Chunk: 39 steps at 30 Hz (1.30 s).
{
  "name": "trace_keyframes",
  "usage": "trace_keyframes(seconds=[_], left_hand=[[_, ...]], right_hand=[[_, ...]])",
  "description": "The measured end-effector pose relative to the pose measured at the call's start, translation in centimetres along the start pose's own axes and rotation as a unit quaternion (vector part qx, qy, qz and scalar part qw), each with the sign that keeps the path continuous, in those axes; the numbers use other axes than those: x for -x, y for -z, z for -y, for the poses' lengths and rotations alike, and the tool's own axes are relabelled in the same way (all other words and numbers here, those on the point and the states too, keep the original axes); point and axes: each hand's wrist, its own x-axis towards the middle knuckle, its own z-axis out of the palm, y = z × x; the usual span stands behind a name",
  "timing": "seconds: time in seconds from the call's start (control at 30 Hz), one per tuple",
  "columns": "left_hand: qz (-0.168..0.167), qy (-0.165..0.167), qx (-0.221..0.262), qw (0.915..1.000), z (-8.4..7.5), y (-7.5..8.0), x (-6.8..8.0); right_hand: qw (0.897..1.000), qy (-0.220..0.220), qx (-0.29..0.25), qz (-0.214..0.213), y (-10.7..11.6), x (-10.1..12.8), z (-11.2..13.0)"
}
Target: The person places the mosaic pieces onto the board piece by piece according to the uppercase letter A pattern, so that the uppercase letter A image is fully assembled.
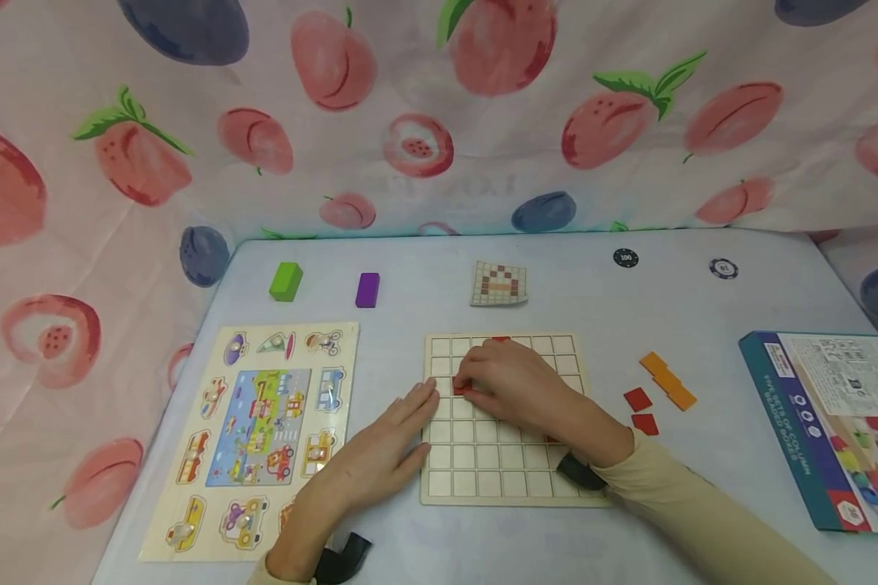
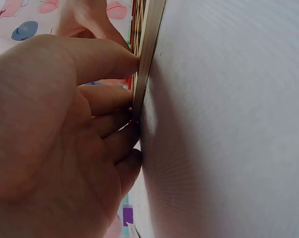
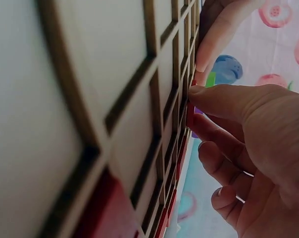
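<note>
Puzzle board [image 1: 263, 363]: laid flat on the left of the counter [image 1: 424, 276], vehicle pieces set round a printed town.
Green block [image 1: 285, 282]: placed just beyond it.
Purple block [image 1: 368, 290]: placed near the green one, farther right.
Left hand [image 1: 380, 455]: opened, fingers nearly straight, rested against the grid board's left edge.
Grid board [image 1: 475, 484]: laid flat in the middle; other red tiles [image 1: 501, 338] are seated in it.
Card [image 1: 499, 283]: set beyond the grid board.
Right hand [image 1: 515, 386]: closed in a pinch; a red tile [image 1: 458, 390] is gripped at the grid's left part.
Black chip [image 1: 625, 257]: placed beyond the loose tiles.
Loose red tiles [image 1: 637, 399]: two, beside orange tiles [image 1: 667, 380].
Box [image 1: 834, 431]: laid at far right.
</note>
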Motion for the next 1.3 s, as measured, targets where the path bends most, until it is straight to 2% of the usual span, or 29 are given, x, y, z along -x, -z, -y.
trace_keyframes(seconds=[0.3,0.43,0.6,0.77,0.9,1.13,1.3], left_hand=[[0.001,0.001,-0.003,1.0000,-0.1,0.0,0.0],[0.000,0.002,-0.004,1.0000,-0.2,0.0,-0.1],[0.005,0.008,0.000,1.0000,-0.2,0.0,0.0],[0.003,0.008,0.001,1.0000,-0.2,0.0,0.0],[0.001,0.009,0.003,1.0000,-0.2,-0.1,-0.1],[0.006,0.014,0.008,0.9998,-0.3,0.1,0.0],[0.008,0.019,0.009,0.9998,-0.3,0.1,0.0]], right_hand=[[1.000,-0.005,-0.019,0.019,0.4,0.6,-0.2],[0.999,-0.025,-0.030,0.006,1.1,1.9,-0.9],[0.997,-0.068,-0.029,-0.017,2.4,4.4,-2.2],[0.993,-0.116,-0.020,-0.016,3.2,7.4,-3.4],[0.990,-0.138,-0.019,-0.029,3.9,10.1,-4.6],[0.975,-0.221,-0.011,-0.009,4.8,14.4,-6.2],[0.975,-0.223,-0.002,0.002,5.1,16.3,-7.3]])
